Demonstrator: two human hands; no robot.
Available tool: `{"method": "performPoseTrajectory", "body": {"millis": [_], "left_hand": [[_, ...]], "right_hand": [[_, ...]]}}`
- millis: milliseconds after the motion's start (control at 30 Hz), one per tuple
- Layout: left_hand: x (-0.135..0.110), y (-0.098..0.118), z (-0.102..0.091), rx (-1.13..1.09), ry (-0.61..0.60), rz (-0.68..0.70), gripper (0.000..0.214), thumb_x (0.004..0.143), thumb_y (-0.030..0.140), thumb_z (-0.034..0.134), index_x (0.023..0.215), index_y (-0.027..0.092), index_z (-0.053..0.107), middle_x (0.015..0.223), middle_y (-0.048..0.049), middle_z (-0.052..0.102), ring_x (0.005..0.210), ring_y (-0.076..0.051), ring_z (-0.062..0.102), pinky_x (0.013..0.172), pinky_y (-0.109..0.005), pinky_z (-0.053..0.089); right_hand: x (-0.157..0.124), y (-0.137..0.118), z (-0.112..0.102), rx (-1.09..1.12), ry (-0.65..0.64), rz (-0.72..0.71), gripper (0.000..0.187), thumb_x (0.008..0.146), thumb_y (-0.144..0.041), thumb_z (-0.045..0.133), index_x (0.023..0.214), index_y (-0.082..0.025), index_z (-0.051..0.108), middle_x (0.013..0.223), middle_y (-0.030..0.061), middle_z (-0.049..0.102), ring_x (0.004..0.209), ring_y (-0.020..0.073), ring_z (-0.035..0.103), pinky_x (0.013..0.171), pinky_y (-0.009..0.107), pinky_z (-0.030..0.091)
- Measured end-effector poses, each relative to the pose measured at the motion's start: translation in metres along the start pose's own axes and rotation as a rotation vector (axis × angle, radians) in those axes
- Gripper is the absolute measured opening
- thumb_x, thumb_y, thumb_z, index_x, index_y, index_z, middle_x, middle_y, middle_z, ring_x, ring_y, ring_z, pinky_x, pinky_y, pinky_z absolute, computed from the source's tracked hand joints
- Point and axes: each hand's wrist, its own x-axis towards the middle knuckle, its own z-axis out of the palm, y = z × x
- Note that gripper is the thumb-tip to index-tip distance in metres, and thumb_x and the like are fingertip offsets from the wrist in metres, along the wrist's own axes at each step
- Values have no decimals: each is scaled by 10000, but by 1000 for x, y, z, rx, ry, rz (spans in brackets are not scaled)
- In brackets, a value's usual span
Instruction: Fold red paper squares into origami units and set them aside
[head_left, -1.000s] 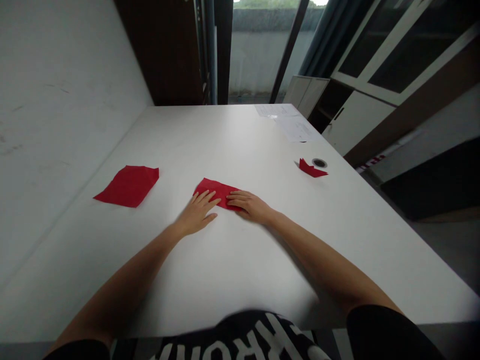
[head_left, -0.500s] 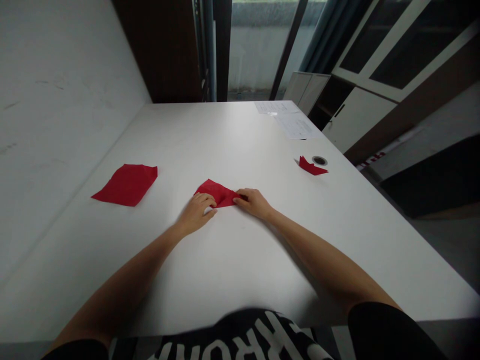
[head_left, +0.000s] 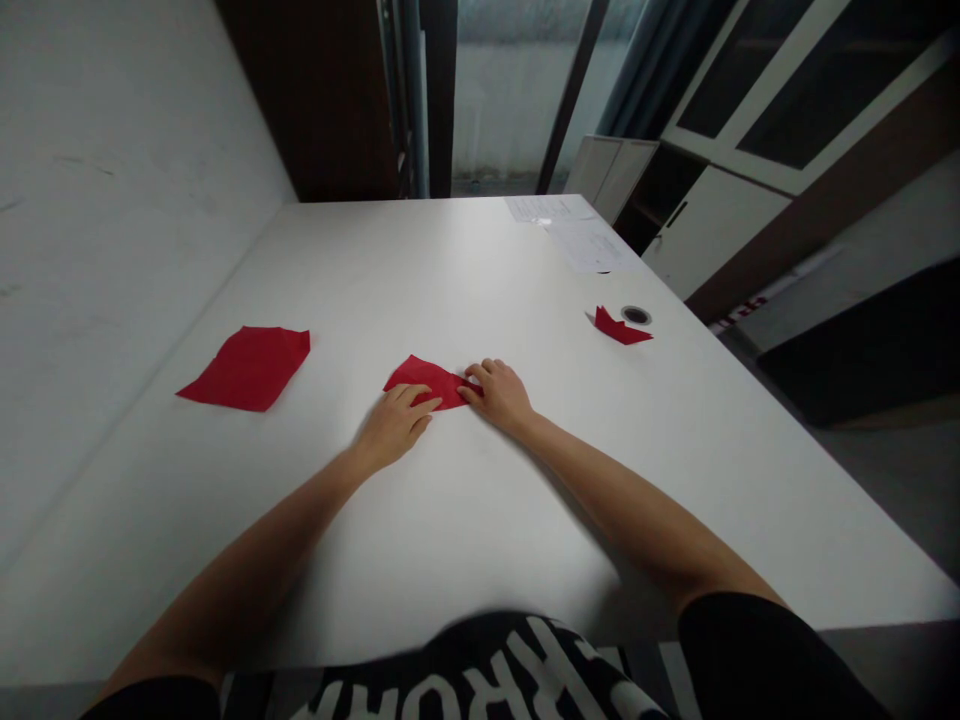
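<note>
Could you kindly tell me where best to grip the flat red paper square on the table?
Probably its right corner, from the right, nearest the left hand: the thin red paper square lies flat on the white table, so a corner should lift easiest.

A white wall is seen left of the desk, while a glass door and white cabinets are placed beyond it.

**Q:** What covers the torso?
**A:** A black short-sleeved T-shirt, with large white block letters across its front.

**Q:** And the limbs?
**A:** Black sleeves end above the arms; the left hand and right hand are bare.
</note>
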Motion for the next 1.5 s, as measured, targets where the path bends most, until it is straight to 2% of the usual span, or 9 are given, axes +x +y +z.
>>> {"method": "performPoseTrajectory", "body": {"millis": [200,367,600,667,800,867,1133,1300,1500], "left_hand": [[-10,-2,-1,56,-200,111,623,1025,485,380,1592,257,261,1654,-50,293,1534,-298,217,1235,-556,204],[-14,0,1,69,-224,98,668,1018,543,362,1605,260,214,1672,-66,232,1551,-307,168,1241,-568,171],[-9,-1,3,7,-96,54,560,1014,458,434,1540,275,375,1615,-78,373,1494,-292,315,1208,-562,261],[-7,-5,4,-16,-48,39,504,1010,410,458,1495,274,448,1575,-75,437,1452,-282,379,1198,-546,291],[-4,-8,3,-75,27,27,465,980,357,518,1432,250,522,1504,-93,508,1383,-275,450,1178,-523,343],[-3,-8,3,-92,52,16,497,959,338,544,1446,245,501,1478,-101,525,1366,-274,462,1165,-514,368],[1,-22,5,-37,209,-145,624,825,81,528,1432,219,493,1487,-108,497,1398,-287,417,1202,-536,316],[1,-28,8,-76,245,-211,536,902,128,497,1431,212,482,1408,-124,536,1296,-266,505,1140,-487,412],[4,-22,-1,-114,335,-220,356,956,212,504,1300,246,592,1223,-93,586,1149,-245,564,1041,-438,482]], "right_hand": [[-2,4,-5,-88,8,30,297,999,-443,511,1113,-201,640,1057,121,639,1032,275,533,900,381,391],[-6,2,-5,-43,11,-24,374,964,-504,557,1165,-194,613,1093,131,622,1047,286,517,910,392,391],[-4,13,-3,-25,74,76,232,980,-312,537,1151,-190,635,1101,163,614,1050,314,499,888,428,397],[-5,13,-7,2,74,-9,235,981,-258,516,1168,-189,642,1127,158,618,1060,303,503,914,430,395],[-8,6,-10,115,-17,-323,333,964,-300,563,1282,-217,616,1276,126,611,1178,284,500,1017,431,371],[-8,3,-8,156,-54,-373,384,954,-344,586,1320,-226,600,1333,118,596,1229,284,492,1039,436,366],[-6,-5,-7,156,-56,-298,469,921,-433,633,1328,-205,588,1283,130,601,1167,278,527,1022,422,387],[-5,-15,-9,53,-18,-257,395,958,-420,581,1280,-191,602,1188,134,617,1088,276,532,984,409,390],[-5,-23,-11,-48,3,-234,321,993,-372,527,1241,-187,612,1079,136,648,992,266,549,907,388,385]]}}
